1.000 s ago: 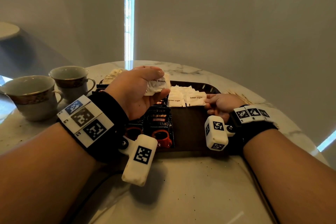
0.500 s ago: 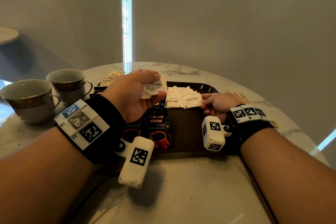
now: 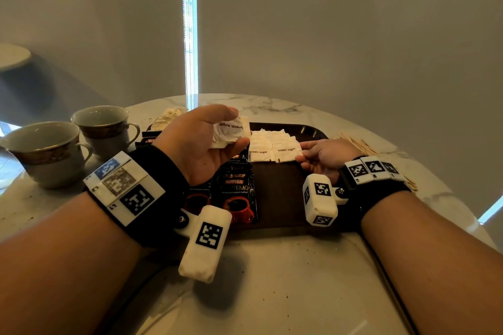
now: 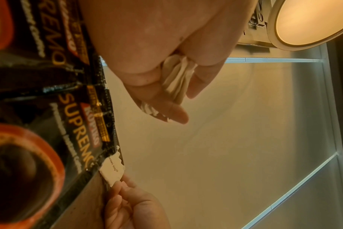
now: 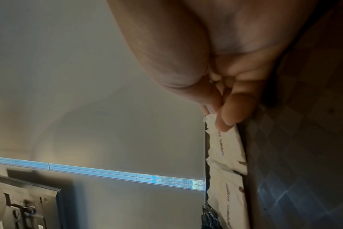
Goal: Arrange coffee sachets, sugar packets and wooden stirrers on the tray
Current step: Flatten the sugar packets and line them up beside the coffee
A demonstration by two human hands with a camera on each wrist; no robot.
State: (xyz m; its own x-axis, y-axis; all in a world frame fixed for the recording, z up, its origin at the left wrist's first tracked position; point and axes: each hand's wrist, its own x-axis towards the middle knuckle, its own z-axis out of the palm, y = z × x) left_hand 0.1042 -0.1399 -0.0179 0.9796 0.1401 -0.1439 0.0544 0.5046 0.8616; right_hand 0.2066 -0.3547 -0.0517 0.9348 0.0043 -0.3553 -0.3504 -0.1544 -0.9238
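Note:
A dark brown tray lies on the marble table. Black Kopiko coffee sachets fill its left side. White brown sugar packets lie in rows across its far part. My left hand hovers above the tray's left half and grips a small stack of sugar packets between thumb and fingers. My right hand rests on the tray and pinches the corner of the rightmost laid packet. Wooden stirrers lie on the table right of the tray.
Two ceramic cups stand at the table's left. More pale packets sit on the table beyond the tray's left corner. A grey blind hangs close behind the round table.
The view has shifted slightly. My left hand still holds the stack above the tray, and my right hand stays at the rightmost packet.

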